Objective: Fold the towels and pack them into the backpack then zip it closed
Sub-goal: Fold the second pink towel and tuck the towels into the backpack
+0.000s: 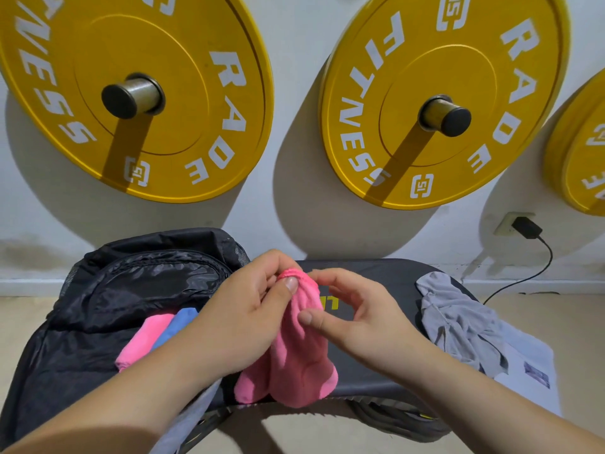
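Both forearms reach in from the bottom edge and meet over the desk (376, 276), a black padded bench with yellow lettering partly hidden behind the hands. The left hand (248, 306) pinches the bunched top edge of a pink towel (301, 358) between thumb and curled fingers (262, 276). The right hand (360, 319) holds the same towel from the other side, with its thumb pressed against the front of the cloth and its fingers bent round towards the top edge. The towel hangs crumpled from both grips, and its lower end lies on the near edge of the desk.

Left of the hands a black backpack (131, 283) lies on the desk, its main flap open and thrown back. A second pink towel (144, 339) and a blue towel (178, 322) lie side by side at its opening, touching each other and partly hidden by the left forearm; whether they are fully inside I cannot tell.

Right of the hands a grey towel (458, 319) lies rumpled at the far right end of the desk, on top of a white sheet (530, 352).

Behind, on the white wall, hang three yellow plates: one on the left (203, 103), one in the middle (370, 103) and one cut off at the right edge (582, 158). Below them a black charger (527, 227) sits in a socket
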Demonstrator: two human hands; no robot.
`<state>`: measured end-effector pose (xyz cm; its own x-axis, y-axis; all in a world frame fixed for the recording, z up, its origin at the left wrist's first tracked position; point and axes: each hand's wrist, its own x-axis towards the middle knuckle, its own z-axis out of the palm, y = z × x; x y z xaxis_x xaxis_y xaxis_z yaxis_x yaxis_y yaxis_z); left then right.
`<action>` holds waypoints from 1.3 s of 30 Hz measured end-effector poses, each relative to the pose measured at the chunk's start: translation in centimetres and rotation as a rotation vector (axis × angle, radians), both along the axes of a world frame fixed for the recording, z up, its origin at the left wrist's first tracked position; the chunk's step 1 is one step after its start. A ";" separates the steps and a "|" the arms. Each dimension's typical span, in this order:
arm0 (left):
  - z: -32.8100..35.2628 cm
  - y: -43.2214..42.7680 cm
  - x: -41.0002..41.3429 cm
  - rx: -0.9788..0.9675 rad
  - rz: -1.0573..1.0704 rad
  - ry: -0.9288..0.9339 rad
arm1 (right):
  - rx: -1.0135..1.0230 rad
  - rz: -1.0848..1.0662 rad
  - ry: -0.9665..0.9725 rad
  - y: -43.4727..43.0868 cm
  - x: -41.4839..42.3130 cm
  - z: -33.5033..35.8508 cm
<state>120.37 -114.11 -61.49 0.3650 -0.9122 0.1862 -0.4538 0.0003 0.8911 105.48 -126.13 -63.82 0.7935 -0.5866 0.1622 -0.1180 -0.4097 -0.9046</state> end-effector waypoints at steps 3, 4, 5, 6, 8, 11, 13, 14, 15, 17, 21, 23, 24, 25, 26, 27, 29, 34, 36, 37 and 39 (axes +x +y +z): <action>0.2 0.3 0.1 -0.079 -0.003 -0.086 | -0.020 0.108 0.005 0.3 -0.3 0.5; 0.2 0.3 0.1 -0.111 0.009 -0.103 | -0.012 0.131 0.009 0.4 -0.3 0.4; 0.3 0.3 0.2 -0.140 0.030 -0.119 | -0.007 0.144 0.022 0.3 -0.4 0.2; 0.3 0.3 0.3 -0.166 0.056 -0.132 | -0.012 0.147 0.049 0.1 -0.3 -0.3; 0.2 0.2 0.7 -0.212 0.130 -0.167 | -0.035 0.143 0.143 -0.4 -0.4 -1.2; -0.1 -0.1 1.6 -0.225 0.239 -0.200 | 0.028 0.137 0.251 -1.5 -1.1 -1.9; -0.4 -0.2 2.3 -0.188 0.295 -0.220 | 0.064 0.126 0.286 -2.2 -2.0 -2.1; -0.7 -0.2 2.6 -0.166 0.315 -0.226 | 0.074 0.121 0.299 -2.4 -2.4 -2.3; -0.9 -0.3 2.9 -0.148 0.332 -0.225 | 0.088 0.124 0.309 -2.6 -2.8 -2.4; -1.3 -0.4 3.5 -0.124 0.355 -0.206 | 0.124 0.125 0.318 -2.8 -3.5 -2.5; -1.8 -0.4 3.9 -0.085 0.358 -0.202 | 0.134 0.035 0.313 -3.2 -4.7 -1.9; -1.9 -0.4 4.0 -0.070 0.353 -0.199 | 0.096 -0.019 0.358 -3.6 -5.4 -1.7; -2.0 -0.3 4.0 -0.061 0.353 -0.193 | 0.075 -0.052 0.380 -3.9 -5.7 -1.7; -2.0 -0.3 4.1 -0.052 0.352 -0.188 | 0.067 -0.086 0.388 -4.0 -5.9 -1.5; -2.0 -0.2 4.1 -0.044 0.349 -0.184 | 0.076 -0.109 0.375 -4.1 -6.2 -1.2; -2.0 -0.2 4.1 -0.033 0.344 -0.182 | 0.083 -0.120 0.348 -4.0 -6.4 -1.0; -2.0 -0.2 3.9 -0.009 0.336 -0.184 | 0.065 -0.121 0.309 -4.0 -6.8 -0.6; -2.0 0.0 3.8 0.004 0.353 -0.130 | 0.139 -0.135 0.214 -4.9 -8.3 -0.1; -2.2 0.0 3.8 0.006 0.350 -0.113 | 0.220 -0.178 0.168 -5.3 -8.8 -0.1; -2.3 0.0 3.7 0.007 0.348 -0.116 | 0.247 -0.203 0.149 -5.5 -9.0 0.0; -2.5 -0.2 3.6 0.019 0.348 -0.141 | 0.284 -0.247 0.139 -6.0 -9.3 -0.1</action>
<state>123.97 -114.29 -64.04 0.6256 -0.7420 0.2411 -0.5423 -0.1913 0.8181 96.18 -132.16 -63.94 0.6262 -0.7683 -0.1324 -0.3104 -0.0899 -0.9463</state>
